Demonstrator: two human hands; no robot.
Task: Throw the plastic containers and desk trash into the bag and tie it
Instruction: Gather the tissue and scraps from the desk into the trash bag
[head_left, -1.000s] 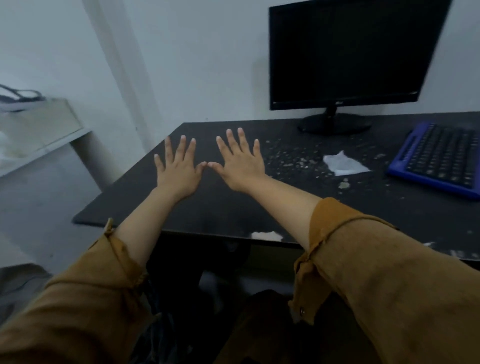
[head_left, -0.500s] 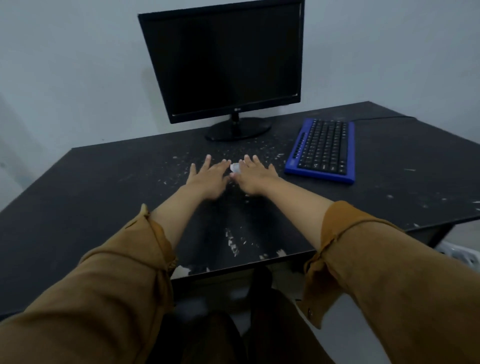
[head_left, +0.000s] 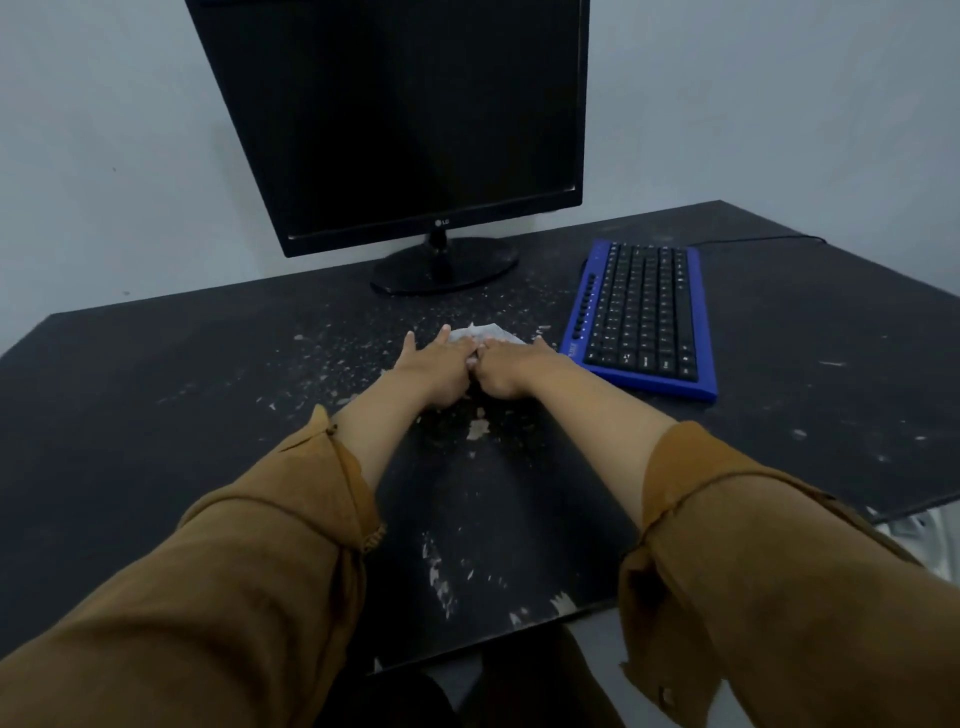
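Slid forward, left hand (head_left: 434, 371) and right hand (head_left: 511, 366) press a white scrap (head_left: 485, 332), grip flat and unclosed, on crumb-littered desk (head_left: 156, 389).

A black monitor (head_left: 405, 114) stands at the rear centre of the dark tabletop (head_left: 156, 374), screen unlit, on a round black base (head_left: 444, 265). A maker's logo sits at the middle of the lower bezel. To the right of the base lies a blue-framed keyboard (head_left: 644, 312) with black keys, set at an angle to the front edge. A thin black cable (head_left: 753, 240) runs from its far end towards the right. A plain pale wall (head_left: 104, 130) stands behind the tabletop.
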